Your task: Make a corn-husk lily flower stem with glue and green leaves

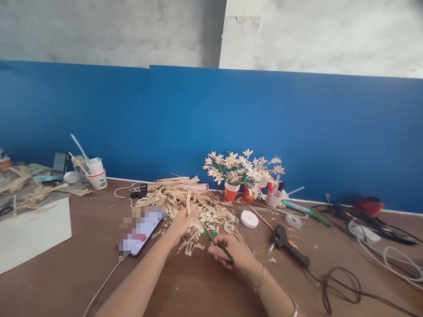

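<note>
My left hand (183, 222) pinches a pale strip of husk (188, 200) that stands up from its fingers, over the near side of a pile of cut husk pieces (178, 196). Black-handled scissors (224, 253) are in my right hand (228, 249), fingers wrapped round the handles. Their blades point up and left toward the left hand's fingertips; whether they touch the strip cannot be made out. Small green bits (213, 234) lie near the blades.
A phone (145, 232) with a cable lies left of the pile. Behind stand red cups (231, 192) of husk flowers (244, 169). To the right are a white roll (249, 219), a glue gun (287, 246) and cables. A white box (36, 233) sits at left.
</note>
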{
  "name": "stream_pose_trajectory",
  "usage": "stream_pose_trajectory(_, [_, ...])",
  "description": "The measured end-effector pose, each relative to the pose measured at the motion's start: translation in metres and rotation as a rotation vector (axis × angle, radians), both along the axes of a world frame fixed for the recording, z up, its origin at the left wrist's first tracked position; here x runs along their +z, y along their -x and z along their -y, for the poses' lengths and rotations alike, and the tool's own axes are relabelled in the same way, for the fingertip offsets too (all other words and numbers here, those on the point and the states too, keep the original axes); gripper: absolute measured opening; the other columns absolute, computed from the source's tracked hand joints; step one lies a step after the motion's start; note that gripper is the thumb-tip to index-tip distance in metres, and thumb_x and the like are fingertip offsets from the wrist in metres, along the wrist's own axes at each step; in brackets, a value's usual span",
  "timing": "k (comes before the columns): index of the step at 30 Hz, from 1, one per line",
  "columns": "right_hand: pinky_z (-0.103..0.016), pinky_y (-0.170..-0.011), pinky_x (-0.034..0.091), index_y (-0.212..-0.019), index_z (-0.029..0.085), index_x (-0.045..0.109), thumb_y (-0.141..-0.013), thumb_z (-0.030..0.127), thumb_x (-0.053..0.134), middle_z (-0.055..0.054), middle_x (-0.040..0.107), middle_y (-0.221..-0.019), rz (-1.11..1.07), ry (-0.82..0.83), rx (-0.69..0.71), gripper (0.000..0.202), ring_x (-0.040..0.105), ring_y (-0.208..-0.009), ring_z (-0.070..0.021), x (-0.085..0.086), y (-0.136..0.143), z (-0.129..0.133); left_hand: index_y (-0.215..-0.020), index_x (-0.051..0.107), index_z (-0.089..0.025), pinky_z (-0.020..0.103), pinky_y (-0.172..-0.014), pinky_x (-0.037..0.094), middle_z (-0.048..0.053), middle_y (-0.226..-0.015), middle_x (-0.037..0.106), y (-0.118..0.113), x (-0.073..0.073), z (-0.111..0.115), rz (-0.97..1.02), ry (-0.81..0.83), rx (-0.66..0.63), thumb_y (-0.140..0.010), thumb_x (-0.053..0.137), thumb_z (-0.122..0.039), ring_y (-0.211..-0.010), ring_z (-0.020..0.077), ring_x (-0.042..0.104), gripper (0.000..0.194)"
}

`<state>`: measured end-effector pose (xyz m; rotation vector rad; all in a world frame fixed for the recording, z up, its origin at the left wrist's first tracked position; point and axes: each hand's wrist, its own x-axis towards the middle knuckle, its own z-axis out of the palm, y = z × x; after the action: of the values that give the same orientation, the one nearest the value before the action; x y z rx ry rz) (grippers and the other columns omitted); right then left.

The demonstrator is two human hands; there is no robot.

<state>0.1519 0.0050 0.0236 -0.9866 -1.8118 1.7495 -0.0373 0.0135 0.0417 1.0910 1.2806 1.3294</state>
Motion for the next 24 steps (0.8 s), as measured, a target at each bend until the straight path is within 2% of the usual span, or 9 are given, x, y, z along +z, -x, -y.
stream_pose_trajectory(9, [-0.015, -0.029, 0.019, -0.066, 0.017, 0.052, -0.069, 0.046, 0.065, 0.01, 0.042, -0.035, 0.066, -0.002, 0.051, 0.033, 0.032, -0.029, -0.0035, -0.0013, -0.004, -0.0018, -0.067, 0.057, -0.016, 0.022, -0.056, 0.034, -0.005, -0.056, 0.051, 0.0036, 0.0056, 0.0026, -0.044, 0.023, -0.03, -0.061, 0.067, -0.051, -0.054, 0.0111, 0.045, 0.037])
stream_pose_trajectory(16, [-0.014, -0.028, 0.02, -0.07, 0.016, 0.054, -0.063, 0.045, 0.071, 0.011, 0.042, -0.036, 0.098, 0.023, 0.068, 0.034, 0.033, -0.029, -0.0032, 0.0015, -0.0044, -0.0008, -0.069, 0.057, -0.016, 0.022, -0.054, 0.035, -0.004, -0.057, 0.052, 0.0057, 0.0077, 0.0037, -0.098, 0.066, -0.06, -0.063, 0.067, -0.048, -0.054, 0.0114, 0.045, 0.034])
stream_pose_trajectory(24, [-0.014, -0.028, 0.02, -0.068, 0.016, 0.054, -0.063, 0.045, 0.071, 0.01, 0.043, -0.037, 0.093, 0.031, 0.1, 0.034, 0.033, -0.029, -0.0031, 0.0002, -0.0056, -0.0019, -0.065, 0.054, -0.016, 0.021, -0.051, 0.033, -0.006, -0.054, 0.048, 0.0075, 0.0044, 0.0027, -0.128, 0.072, -0.089, -0.062, 0.068, -0.045, -0.05, 0.0102, 0.043, 0.032])
